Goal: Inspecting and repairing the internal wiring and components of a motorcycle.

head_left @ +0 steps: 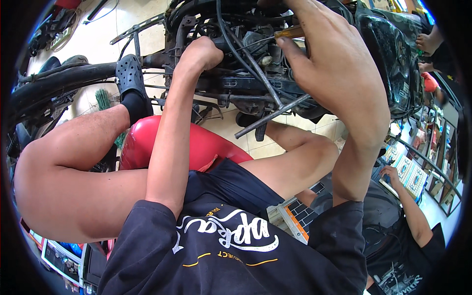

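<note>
My right hand point(334, 59) holds a screwdriver by its amber handle point(290, 33), thumb pressed along it. Its thin shaft runs left across the engine area of a stripped motorcycle point(236, 83). My left hand point(202, 53) is curled in among the parts at the left of that area. Its fingertips are hidden, so what they grip does not show. Between my hands and below them, a T-shaped metal bar point(265, 86) slants out of the machine, its crosspiece nearest me. Dark cables and hoses pass beside it.
I sit over a red rounded seat point(196, 142), one foot in a dark clog point(130, 73) beside the frame. A black glossy tank point(388, 59) is at the right. Another person point(408, 211) sits at lower right; other hands point(429, 43) show at the upper right edge.
</note>
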{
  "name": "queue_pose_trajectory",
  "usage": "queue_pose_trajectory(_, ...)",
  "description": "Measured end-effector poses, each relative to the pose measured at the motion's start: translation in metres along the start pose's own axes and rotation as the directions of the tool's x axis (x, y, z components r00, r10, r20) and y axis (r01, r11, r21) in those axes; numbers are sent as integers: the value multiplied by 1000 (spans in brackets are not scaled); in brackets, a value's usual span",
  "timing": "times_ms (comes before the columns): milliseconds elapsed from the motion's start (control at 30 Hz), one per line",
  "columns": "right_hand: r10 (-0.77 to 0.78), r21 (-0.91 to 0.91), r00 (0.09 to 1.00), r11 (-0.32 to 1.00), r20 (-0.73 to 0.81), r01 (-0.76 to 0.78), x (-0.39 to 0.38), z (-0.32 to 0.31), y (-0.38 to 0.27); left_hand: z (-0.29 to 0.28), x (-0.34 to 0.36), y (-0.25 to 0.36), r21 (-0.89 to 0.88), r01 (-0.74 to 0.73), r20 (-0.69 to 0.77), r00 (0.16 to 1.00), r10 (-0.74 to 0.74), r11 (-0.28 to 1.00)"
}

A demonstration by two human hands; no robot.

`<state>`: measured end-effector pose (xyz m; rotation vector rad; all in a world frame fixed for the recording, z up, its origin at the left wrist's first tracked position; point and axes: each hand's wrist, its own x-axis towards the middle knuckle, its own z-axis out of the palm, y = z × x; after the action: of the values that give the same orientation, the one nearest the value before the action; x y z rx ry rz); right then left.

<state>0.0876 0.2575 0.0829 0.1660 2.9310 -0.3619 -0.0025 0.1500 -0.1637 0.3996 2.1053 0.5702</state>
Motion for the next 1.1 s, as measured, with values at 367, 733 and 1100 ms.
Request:
queue_pose_trajectory(367,20,34,998,999,-64,-18,-6,9,10,-3,-4,4,24,-6,-27,1000,6,1000)
queue_pose_trajectory(733,182,-26,978,983,101,-180,-2,6,-4,2,-3,5,3,-6,-10,1000,6,1000)
queue_pose_trajectory(1100,143,39,984,988,109,-148,-4,5,1,2,-5,4,-5,-9,-6,1000,9,1000)
